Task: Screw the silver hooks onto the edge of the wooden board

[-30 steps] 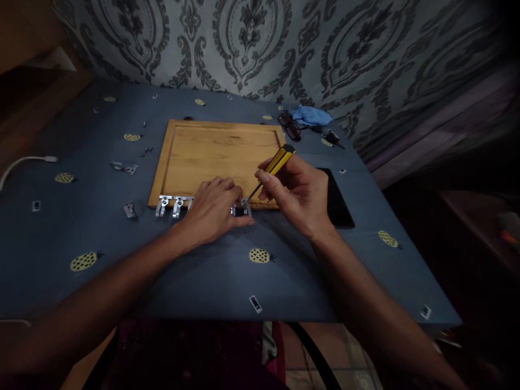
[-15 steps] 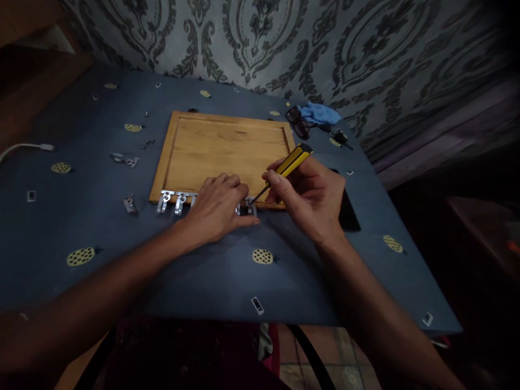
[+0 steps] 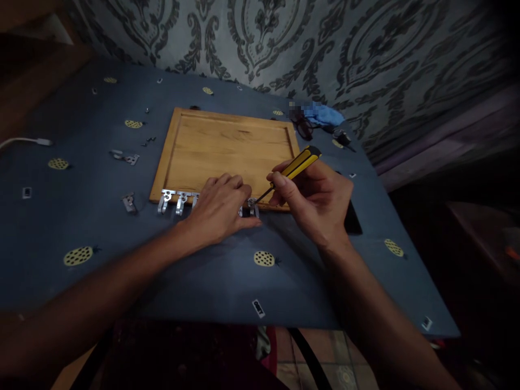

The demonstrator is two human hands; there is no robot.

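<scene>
A framed wooden panel [image 3: 231, 149] lies flat on the table, with several metal hinges [image 3: 164, 201] set along its near edge. My left hand [image 3: 219, 208] rests across this edge, fingers curled over the frame and thumb against the hinge [image 3: 253, 207] nearest the right end. Part of the hinge row is hidden beneath it. Between the thumb and fingers of my right hand [image 3: 314, 203] is a yellow and black screwdriver [image 3: 298, 167], held tilted. Its tip meets the right-end hinge, at what looks like a screw.
Left of the panel lie two loose hinges [image 3: 129, 202] and some small screws [image 3: 149, 140]. A dark phone-like slab [image 3: 353, 219] is partly behind my right hand. Sunglasses [image 3: 304, 129], a blue cloth [image 3: 325, 115] and keys [image 3: 343, 138] sit back right. A white cable [image 3: 40, 142] reaches in from the left.
The view has shifted slightly. Both hands keep their places at the panel's near edge, and the screwdriver tip stays on the right-end hinge.
</scene>
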